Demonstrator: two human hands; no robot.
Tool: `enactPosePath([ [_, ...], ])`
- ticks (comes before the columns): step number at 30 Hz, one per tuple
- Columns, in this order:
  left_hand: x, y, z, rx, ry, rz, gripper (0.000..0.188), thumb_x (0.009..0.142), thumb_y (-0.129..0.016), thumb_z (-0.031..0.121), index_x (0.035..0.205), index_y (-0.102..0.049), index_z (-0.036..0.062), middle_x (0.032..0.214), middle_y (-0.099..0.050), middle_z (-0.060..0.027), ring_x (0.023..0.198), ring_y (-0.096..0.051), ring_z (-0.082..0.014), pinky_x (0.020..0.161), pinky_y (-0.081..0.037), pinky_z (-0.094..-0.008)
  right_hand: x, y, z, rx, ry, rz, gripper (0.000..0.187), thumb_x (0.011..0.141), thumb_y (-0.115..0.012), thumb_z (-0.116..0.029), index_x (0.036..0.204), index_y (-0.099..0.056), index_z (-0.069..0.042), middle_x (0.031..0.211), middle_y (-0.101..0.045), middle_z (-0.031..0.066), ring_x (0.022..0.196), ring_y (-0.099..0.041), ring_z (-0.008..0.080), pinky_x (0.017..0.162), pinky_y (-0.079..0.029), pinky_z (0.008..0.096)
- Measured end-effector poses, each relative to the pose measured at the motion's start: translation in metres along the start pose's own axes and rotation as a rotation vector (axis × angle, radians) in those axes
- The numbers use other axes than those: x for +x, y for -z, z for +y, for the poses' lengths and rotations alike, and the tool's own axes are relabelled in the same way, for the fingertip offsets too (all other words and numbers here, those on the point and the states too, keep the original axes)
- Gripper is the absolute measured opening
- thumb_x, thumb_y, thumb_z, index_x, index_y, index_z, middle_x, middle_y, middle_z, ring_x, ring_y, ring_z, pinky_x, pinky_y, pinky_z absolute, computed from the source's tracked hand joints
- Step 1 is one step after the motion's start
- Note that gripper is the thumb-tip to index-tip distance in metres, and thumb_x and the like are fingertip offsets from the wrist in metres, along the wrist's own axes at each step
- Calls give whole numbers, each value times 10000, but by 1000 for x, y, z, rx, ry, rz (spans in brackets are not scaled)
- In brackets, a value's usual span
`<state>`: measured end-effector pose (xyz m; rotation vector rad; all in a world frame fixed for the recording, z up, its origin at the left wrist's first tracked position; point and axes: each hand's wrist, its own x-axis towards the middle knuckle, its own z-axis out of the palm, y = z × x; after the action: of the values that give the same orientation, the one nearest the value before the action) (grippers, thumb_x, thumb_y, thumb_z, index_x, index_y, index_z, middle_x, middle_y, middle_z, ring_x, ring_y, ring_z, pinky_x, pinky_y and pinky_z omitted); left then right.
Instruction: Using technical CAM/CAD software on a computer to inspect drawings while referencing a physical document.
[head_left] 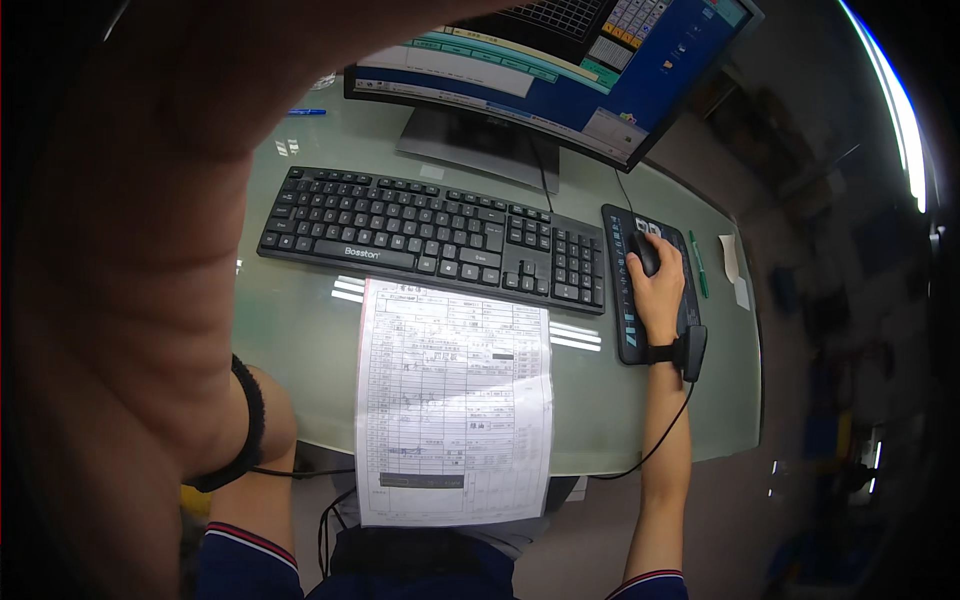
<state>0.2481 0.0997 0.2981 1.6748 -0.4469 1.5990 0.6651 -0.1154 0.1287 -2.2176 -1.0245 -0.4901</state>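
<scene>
A glossy, pale green desk (600, 420) is spanning the middle of the frame. Our left hand (140, 250), looming close and dark, is filling the left side; its fingertips are lying out of sight, so we cannot tell whether it is spread or gripping. A lit monitor (500, 80) is standing at the upper centre. A printed form (450, 410) is lying at the lower centre, overhanging the near edge, just below a black keyboard (420, 235). Right of centre, a dark mouse pad (622, 300) is lying flat; over it, our right hand (660, 290) is curving its fingers around a black mouse (645, 255). A green pen (699, 265) is lying beside the pad, and a blue pen (306, 112) at the upper left.
</scene>
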Motion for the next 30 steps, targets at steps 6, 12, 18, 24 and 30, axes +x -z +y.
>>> enactPosePath([
  [6, 4, 8, -1, -6, -1, 18, 515, 1048, -458, 382, 1404, -340, 29, 1340, -443, -176, 1230, -417, -318, 1044, -395, -414, -1, 2, 1, 5, 12, 8, 419, 883, -748, -179, 1267, -667, -31, 1321, -619, 198, 1232, -602, 386, 1067, -474, 443],
  [12, -2, -4, -10, -3, 4, 34, 554, 1049, -450, 404, 1428, -315, 23, 1374, -412, -192, 1263, -390, -339, 1063, -386, -429, -2, 2, 6, -16, 6, -4, 426, 883, -749, -180, 1273, -664, -28, 1327, -617, 198, 1238, -600, 384, 1071, -473, 442],
  [18, -9, -15, 1, 51, -37, 52, 593, 1051, -442, 425, 1452, -289, 16, 1409, -381, -209, 1296, -363, -360, 1082, -376, -444, -1, 0, -3, 15, 2, -23, 430, 875, -750, -176, 1267, -667, -19, 1339, -613, 208, 1251, -594, 392, 1088, -464, 442],
  [24, -10, -12, 11, 59, -74, 50, 632, 1052, -433, 446, 1476, -263, 9, 1443, -350, -226, 1329, -337, -381, 1101, -366, -459, -2, 3, 3, -6, -8, -6, 427, 870, -754, -176, 1259, -670, -20, 1331, -616, 211, 1245, -598, 392, 1077, -470, 445],
  [30, 0, -11, -10, 19, -32, 24, 672, 1054, -425, 468, 1500, -237, 3, 1478, -319, -243, 1362, -310, -402, 1120, -357, -475, -2, 3, 3, -12, -23, -15, 433, 877, -749, -174, 1274, -662, -27, 1344, -610, 203, 1250, -596, 386, 1078, -468, 442],
])
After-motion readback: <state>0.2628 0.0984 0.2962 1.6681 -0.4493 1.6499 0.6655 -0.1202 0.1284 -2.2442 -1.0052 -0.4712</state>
